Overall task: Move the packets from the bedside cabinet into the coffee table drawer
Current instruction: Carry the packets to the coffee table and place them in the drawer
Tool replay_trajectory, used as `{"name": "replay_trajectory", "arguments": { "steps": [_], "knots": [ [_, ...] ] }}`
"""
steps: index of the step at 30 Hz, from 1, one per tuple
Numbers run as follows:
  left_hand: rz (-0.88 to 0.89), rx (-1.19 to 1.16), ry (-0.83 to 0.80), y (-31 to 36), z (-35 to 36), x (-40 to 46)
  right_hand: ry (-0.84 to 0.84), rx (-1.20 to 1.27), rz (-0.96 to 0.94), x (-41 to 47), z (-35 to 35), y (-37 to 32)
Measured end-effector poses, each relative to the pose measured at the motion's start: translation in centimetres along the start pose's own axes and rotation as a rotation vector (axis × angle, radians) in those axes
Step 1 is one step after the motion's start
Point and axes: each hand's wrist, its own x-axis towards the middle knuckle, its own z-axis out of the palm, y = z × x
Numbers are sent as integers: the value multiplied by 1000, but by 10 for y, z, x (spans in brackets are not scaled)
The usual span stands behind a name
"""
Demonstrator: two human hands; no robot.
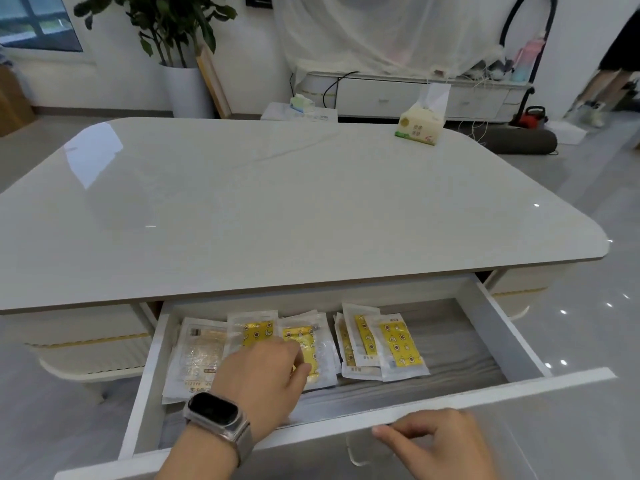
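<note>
The coffee table drawer (502, 341) stands pulled out under the white tabletop (294, 202). Several clear packets with yellow patterned strips lie in it: a left pile (201, 348), a middle pile (311, 337) and a right pile (384, 341). My left hand (263, 375), with a watch on its wrist, reaches into the drawer and its curled fingers pinch a packet of the middle pile. My right hand (440, 441) rests at the drawer's front panel, fingers curled beside the clear handle (356, 452). The bedside cabinet is not in view.
A yellow tissue pack (420, 124) stands at the tabletop's far right. Beyond are a potted plant (180, 46), a low white cabinet (415, 95) under netting, a dark roll (519, 142) on the floor and a person's legs (606, 84) at the far right.
</note>
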Motion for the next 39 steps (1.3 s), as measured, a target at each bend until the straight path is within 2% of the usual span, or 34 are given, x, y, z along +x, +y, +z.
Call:
{"name": "replay_trajectory", "arguments": {
  "steps": [4,7,13,18,24,30,35,39],
  "knots": [
    [-36,25,71,-2,-11,-2,127,-46,36,19,13,3],
    [-42,48,76,0,-16,-1,237,-68,-28,38,25,4],
    [-31,-6,0,1,-11,2,134,-116,6,85,51,13],
    [-51,-16,-64,-7,2,12,-28,-205,-13,115,67,9],
    [-91,-29,-117,-12,7,24,-38,-315,-2,151,70,-4],
    [-63,-5,-74,-12,5,30,-47,-258,13,184,65,-8],
    [-45,-21,-30,-9,13,45,-9,-317,-18,198,74,-4],
    [-42,-158,-33,-9,-3,61,-131,-337,-58,185,63,-20]
  ]
}}
